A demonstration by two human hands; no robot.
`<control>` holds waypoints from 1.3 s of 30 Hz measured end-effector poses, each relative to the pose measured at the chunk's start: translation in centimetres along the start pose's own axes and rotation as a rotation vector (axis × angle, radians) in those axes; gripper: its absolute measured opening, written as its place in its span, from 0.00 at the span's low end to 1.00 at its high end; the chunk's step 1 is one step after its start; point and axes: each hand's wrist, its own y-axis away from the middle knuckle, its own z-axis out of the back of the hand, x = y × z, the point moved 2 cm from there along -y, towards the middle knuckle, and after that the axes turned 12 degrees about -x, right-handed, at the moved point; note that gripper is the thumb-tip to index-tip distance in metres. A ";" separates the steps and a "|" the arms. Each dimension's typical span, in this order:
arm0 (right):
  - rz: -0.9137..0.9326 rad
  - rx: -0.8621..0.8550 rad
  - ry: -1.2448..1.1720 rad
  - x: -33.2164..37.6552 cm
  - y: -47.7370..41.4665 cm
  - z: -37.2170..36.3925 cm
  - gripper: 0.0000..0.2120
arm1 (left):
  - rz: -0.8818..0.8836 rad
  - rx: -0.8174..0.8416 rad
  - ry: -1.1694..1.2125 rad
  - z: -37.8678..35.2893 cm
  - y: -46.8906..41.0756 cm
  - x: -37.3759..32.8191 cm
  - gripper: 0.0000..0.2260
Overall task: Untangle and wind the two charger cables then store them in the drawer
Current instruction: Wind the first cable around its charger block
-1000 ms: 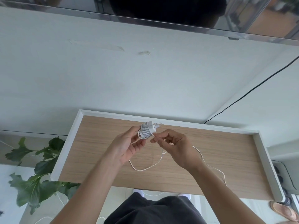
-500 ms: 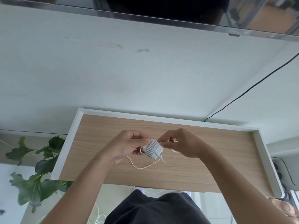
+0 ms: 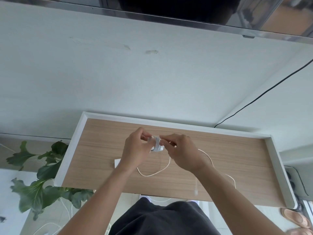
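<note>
A white charger plug (image 3: pixel 156 144) with white cable wound around it is held above the open drawer (image 3: pixel 94 150). My left hand (image 3: pixel 136 150) grips the plug from the left. My right hand (image 3: pixel 182 152) pinches the cable at the plug's right side. The loose white cable (image 3: pixel 159 173) hangs in a loop below the hands, and its tail (image 3: pixel 220 170) trails right over the wooden drawer bottom toward a connector end (image 3: pixel 196 190). A second white object (image 3: pixel 117 163) lies in the drawer, mostly hidden behind my left wrist.
The drawer has white side walls (image 3: pixel 279 168) and juts out from a white cabinet top (image 3: pixel 152 78). A black cable (image 3: pixel 264 94) runs across the top at right. A leafy plant (image 3: pixel 42 170) stands lower left. More white cables (image 3: pixel 66 211) lie on the floor.
The plug has been turned in my hands, with more cable wrapped on it. Both hands shifted slightly; the loose loop has grown shorter.
</note>
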 end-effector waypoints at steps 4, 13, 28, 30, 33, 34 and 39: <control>-0.021 -0.027 -0.175 0.8 1.4 -0.7 0.10 | 0.189 -0.085 0.238 0.0 -0.5 0.3 0.05; -0.162 0.102 -0.504 -1.5 1.6 -1.3 0.04 | 0.647 0.149 0.888 1.4 -1.3 -1.4 0.09; -0.076 0.115 -0.206 -2.7 -1.2 2.4 0.05 | 0.241 0.443 0.329 3.0 -0.6 -2.4 0.06; -0.064 0.092 -0.158 -2.2 -1.4 2.5 0.07 | 0.141 0.384 0.241 2.7 -0.4 -2.4 0.04; -0.056 0.058 -0.103 -1.4 -1.5 2.6 0.08 | 0.048 0.291 0.124 2.2 -0.2 -2.2 0.03; -0.056 0.048 -0.112 -1.1 -1.4 2.6 0.08 | 0.042 0.260 0.106 2.1 -0.2 -2.0 0.04; -0.027 0.023 -0.191 0.2 -0.8 2.6 0.09 | 0.101 0.177 0.196 1.7 -0.3 -1.1 0.17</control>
